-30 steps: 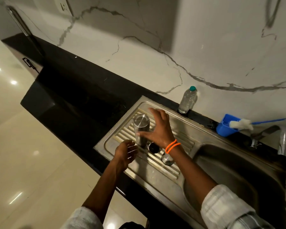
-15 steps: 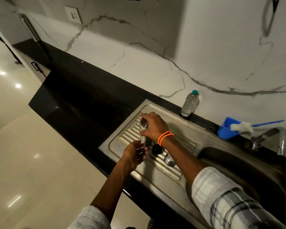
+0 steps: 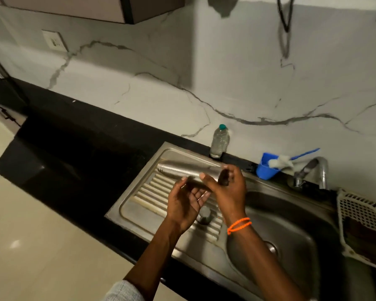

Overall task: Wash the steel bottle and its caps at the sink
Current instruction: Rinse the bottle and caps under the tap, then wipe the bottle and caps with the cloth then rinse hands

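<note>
Gripped item: steel bottle [image 3: 182,171], lying near horizontal at frame centre above the ribbed draining board [image 3: 146,193], neck toward the left, its base end clasped by the curled fingers of the right hand [image 3: 228,187]; left hand [image 3: 183,206] palm up with relaxed fingers just under the bottle's middle, contact unclear; steel cap [image 3: 204,215] on the board below the hands; sink basin [image 3: 291,235] lower right; tap [image 3: 315,170], blue cup [image 3: 266,169], plastic bottle [image 3: 219,142] along the wall

Clear plastic bottle [image 3: 219,141], green cap, upright against marble wall; blue cup [image 3: 266,169] holding white brush [image 3: 280,160] beside tap [image 3: 313,170]; white basket [image 3: 364,224] far right
</note>
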